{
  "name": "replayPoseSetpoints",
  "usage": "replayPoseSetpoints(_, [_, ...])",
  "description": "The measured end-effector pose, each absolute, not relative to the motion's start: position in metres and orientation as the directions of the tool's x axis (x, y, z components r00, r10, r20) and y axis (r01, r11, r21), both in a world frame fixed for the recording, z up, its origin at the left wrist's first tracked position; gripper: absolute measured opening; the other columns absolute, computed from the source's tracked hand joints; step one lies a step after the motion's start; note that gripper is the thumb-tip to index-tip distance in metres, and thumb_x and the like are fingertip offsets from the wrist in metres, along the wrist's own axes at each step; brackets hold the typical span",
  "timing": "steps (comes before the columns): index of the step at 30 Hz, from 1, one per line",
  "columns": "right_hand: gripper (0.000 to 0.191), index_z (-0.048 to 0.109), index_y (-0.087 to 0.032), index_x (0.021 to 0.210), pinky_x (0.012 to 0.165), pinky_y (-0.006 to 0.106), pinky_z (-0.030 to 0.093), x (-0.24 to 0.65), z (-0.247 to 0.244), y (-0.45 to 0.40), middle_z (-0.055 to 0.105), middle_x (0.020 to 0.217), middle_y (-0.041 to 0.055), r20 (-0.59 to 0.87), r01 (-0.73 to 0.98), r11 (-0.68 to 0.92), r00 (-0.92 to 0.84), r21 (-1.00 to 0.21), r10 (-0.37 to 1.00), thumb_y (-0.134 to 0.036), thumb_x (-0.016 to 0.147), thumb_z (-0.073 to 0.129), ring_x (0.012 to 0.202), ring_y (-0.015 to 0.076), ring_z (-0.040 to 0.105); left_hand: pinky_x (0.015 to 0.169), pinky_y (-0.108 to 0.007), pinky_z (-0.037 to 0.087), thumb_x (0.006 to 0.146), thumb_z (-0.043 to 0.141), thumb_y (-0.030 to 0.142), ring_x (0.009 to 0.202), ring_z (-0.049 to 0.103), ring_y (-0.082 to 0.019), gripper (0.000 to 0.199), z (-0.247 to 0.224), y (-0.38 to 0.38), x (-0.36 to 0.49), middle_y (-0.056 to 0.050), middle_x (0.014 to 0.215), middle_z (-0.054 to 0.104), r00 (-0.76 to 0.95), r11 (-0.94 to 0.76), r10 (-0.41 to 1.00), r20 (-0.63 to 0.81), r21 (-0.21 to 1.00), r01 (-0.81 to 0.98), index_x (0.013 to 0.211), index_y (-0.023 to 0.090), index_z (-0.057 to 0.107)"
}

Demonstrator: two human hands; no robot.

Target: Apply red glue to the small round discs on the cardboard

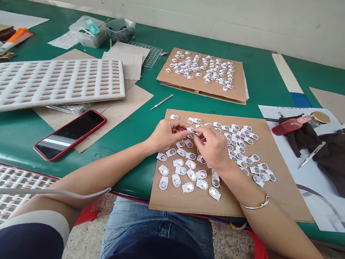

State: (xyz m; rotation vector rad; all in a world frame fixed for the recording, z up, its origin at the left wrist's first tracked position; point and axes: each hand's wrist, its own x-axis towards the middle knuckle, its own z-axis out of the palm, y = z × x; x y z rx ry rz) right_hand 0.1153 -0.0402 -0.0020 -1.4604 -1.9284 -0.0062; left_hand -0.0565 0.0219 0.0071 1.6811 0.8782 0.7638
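Small badges (pixel 188 187): shiny, metallic-looking faces. Board (pixel 277 201) below: matt brown cardboard. Tabletop (pixel 257 52): smooth, semi-gloss green. Phone screen (pixel 75 131): glossy. Bangle (pixel 254 208): polished metal.

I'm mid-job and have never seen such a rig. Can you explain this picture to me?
No machine here: these are a person's bare left hand and bare right hand, filmed by a camera on that person's head, looking forward and down. Together they appear to pinch one small white tab with a round disc, partly hidden. Below, a flat brown cardboard sheet carries many similar white tabs, on a glossy green table. A brown cardboard stack beyond carries more. Left lies a black-screened phone in a red case; right, a pinkish-red plastic bottle and dark cloth.
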Motion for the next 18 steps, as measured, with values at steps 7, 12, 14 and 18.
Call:
replayPoseSetpoints(7, [0.013,0.054,-0.018,0.097,0.061,0.026,0.046,0.1140,-0.0011,-0.0394,0.061,0.096,0.0029,0.485,0.805,0.319,-0.045,-0.500,0.874,-0.024,0.085,0.052,0.065,0.0088,0.058,0.054,-0.021,0.051,0.074,0.068,0.036,0.060,0.062,-0.012,0.029,0.0051,0.0228,-0.0570,-0.006,0.071,0.067,0.503,-0.203,0.861,0.076,0.958,0.204,0.089,0.011,0.066])
replayPoseSetpoints(12, [0.007,0.054,-0.018,0.092,0.060,0.025,0.046,0.1144,0.0018,-0.0406,0.057,0.100,0.0034,0.484,0.764,0.360,-0.071,-0.536,0.872,-0.021,0.086,0.050,0.067,0.0077,0.057,0.054,-0.021,0.052,0.075,0.067,0.036,0.060,0.062,-0.011,0.029,0.0057,0.0226,-0.0572,-0.006,0.073,0.067,0.513,-0.200,0.856,0.065,0.956,0.214,0.089,0.011,0.066])
replayPoseSetpoints(14, [0.008,0.055,-0.018,0.092,0.061,0.026,0.047,0.1139,0.0025,-0.0405,0.057,0.100,0.0038,0.466,0.754,0.360,-0.081,-0.549,0.881,-0.021,0.086,0.051,0.066,0.0080,0.056,0.055,-0.021,0.052,0.075,0.067,0.036,0.061,0.062,-0.011,0.029,0.0074,0.0218,-0.0566,-0.006,0.073,0.067,0.524,-0.180,0.850,0.050,0.963,0.199,0.088,0.011,0.066])
replayPoseSetpoints(18, [0.009,0.056,-0.018,0.091,0.062,0.027,0.047,0.1126,0.0026,-0.0399,0.057,0.100,0.0041,0.446,0.741,0.356,-0.086,-0.569,0.891,-0.022,0.086,0.050,0.066,0.0084,0.055,0.053,-0.019,0.050,0.074,0.068,0.035,0.057,0.061,-0.009,0.027,0.0117,0.0208,-0.0552,-0.004,0.069,0.066,0.532,-0.104,0.847,0.003,0.982,0.159,0.085,0.011,0.066])
